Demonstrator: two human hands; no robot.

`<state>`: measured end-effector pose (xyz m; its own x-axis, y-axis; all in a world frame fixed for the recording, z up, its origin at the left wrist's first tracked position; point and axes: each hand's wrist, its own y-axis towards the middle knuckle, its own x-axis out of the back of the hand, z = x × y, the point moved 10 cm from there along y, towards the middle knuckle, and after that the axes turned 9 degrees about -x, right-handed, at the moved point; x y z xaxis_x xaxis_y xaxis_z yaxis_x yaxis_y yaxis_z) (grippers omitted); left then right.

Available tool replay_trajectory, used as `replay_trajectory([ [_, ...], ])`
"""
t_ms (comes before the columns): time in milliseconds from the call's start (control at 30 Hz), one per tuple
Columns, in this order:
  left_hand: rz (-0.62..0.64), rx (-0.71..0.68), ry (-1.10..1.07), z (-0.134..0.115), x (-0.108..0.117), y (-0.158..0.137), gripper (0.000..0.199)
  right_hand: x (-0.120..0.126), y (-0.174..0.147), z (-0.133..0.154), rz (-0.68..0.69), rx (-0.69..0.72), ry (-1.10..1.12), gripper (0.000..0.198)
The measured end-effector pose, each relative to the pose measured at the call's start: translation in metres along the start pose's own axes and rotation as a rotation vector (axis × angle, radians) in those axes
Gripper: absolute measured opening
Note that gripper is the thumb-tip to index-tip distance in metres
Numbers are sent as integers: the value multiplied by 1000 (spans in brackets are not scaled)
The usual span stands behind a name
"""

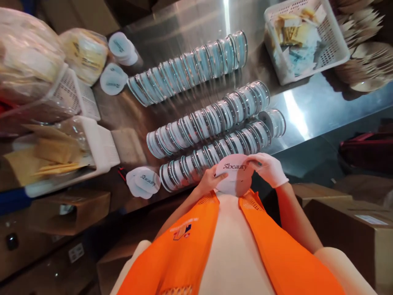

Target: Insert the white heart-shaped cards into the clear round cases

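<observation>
Held cards: thin, fanned stack of round white cards with black lettering (235, 185), between both hands, in front of the chest.
Left hand: bare left hand (210, 180) nearly closed on the stack's left edge, thumb over the face; fingers behind mostly hidden.
Right hand: white-gloved right hand (267, 169) partly curled, fingertips at the top card's upper right edge.
Handling (judged): light, fairly stiff, apt to slide face over face; edges could crease. Best held by the rim — glove may dull the feel.
Container rows: three rows of clear round containers with shiny rims (208, 121), ahead of the hands; pale discs or linings inside, unclear which.
Far basket: white perforated plastic basket (278, 67), ahead and right of the right hand — yellowish and pale-blue packets inside.
Left basket: white plastic basket (101, 143), well left of the left hand; brown paper pieces inside.
</observation>
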<state>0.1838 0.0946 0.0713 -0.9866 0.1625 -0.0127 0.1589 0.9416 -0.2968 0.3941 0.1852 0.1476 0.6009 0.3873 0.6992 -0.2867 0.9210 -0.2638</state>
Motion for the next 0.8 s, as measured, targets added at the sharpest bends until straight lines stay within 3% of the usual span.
replay_trajectory([
  [67, 78, 5, 11, 2, -3, -2, 50, 12, -9, -21, -52, -65, 116, 18],
  [133, 118, -4, -32, 7, -1, -9, 54, 32, -24, -48, -228, -205, 235, 26],
  [233, -54, 34, -138, 27, 27, -23, 54, 42, -51, -63, -458, -360, 229, 37],
  [367, -445, 31, -173, 47, 100, -33, 59, 11, -47, -12, -446, -225, -24, 36],
  [500, -576, -102, -93, 37, 152, -12, 59, -5, -24, 27, -373, -170, -222, 36],
  [600, -565, -146, -85, 33, 161, 7, 55, 2, -9, 47, -297, -157, -349, 32],
  [800, -493, -162, -143, 40, 150, 14, 53, 6, -2, 72, -230, -145, -491, 27],
])
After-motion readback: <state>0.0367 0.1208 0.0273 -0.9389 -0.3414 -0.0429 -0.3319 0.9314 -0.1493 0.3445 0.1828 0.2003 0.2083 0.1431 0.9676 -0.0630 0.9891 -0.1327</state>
